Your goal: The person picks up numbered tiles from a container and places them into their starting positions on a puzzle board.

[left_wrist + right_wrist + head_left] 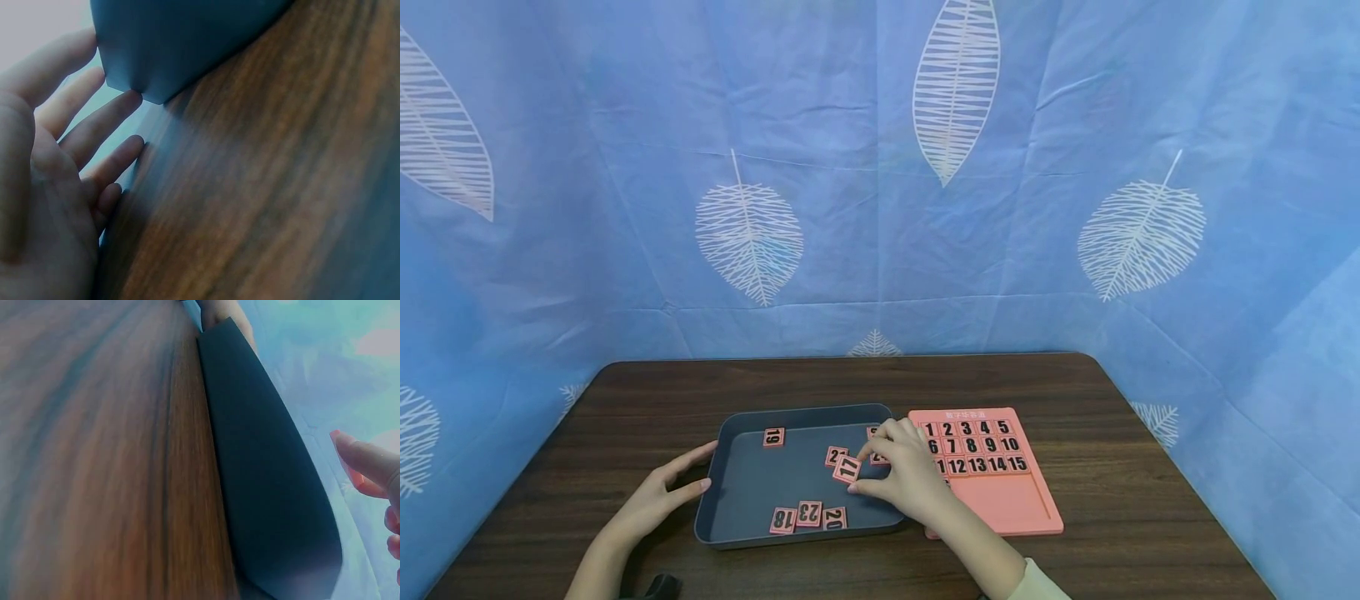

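My right hand [910, 471] pinches a pink tile numbered 17 [847, 469] between thumb and fingers, above the right half of a dark grey tray [745, 483]. In the right wrist view the tile [355, 476] shows edge-on at the fingertips, higher than the tray wall [269, 469]. At the tray's left end, my left hand [651, 504] rests its extended fingertips against the outer wall. Inside the tray lie tiles 19 [773, 437], 21 [833, 455], 18 [782, 521], 23 [809, 513] and 20 [834, 519]. Others are partly hidden behind my right hand.
Right of the tray sits a pink number board [1000, 504] with rows of tiles 1 to 15; my right hand and forearm cover its left part. Both stand on a dark wooden table [1120, 467]. A blue leaf-patterned curtain [850, 208] hangs behind. A black object [662, 586] lies at the front left.
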`<state>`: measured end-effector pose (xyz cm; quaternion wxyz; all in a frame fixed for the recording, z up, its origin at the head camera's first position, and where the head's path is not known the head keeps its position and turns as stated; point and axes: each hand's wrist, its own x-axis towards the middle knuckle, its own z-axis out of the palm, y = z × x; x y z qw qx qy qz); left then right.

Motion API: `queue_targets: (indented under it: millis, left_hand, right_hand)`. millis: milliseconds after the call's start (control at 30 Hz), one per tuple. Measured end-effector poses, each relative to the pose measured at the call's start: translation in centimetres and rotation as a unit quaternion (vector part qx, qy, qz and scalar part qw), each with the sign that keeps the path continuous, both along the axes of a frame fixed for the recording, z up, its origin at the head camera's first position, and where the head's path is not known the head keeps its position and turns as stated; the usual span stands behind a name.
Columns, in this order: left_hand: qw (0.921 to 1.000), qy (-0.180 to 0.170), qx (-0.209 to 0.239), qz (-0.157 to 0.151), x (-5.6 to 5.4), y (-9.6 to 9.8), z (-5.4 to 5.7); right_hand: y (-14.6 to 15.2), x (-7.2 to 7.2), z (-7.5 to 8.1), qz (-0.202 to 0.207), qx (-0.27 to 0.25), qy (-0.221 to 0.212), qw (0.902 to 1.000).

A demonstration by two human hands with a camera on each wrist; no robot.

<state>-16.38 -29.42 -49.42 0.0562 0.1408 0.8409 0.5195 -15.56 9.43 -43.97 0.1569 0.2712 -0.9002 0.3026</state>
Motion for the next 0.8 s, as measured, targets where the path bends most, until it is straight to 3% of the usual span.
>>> queue_targets:
  millis: [367, 800]
  left_hand:
    - [1.0000, -0.003, 0.002, 0.000, 0.0, 0.0, -0.1]
    - [1.0000, 0.003, 0.009, -0.003, 0.1, 0.1, -0.4]
  right_hand:
    - [3.4, 1.4, -0.5, -0.042, -0.014, 0.019, 0.9988]
    - [7.6, 2.6, -1.5, -0.142, -0.024, 0.054, 0.9881]
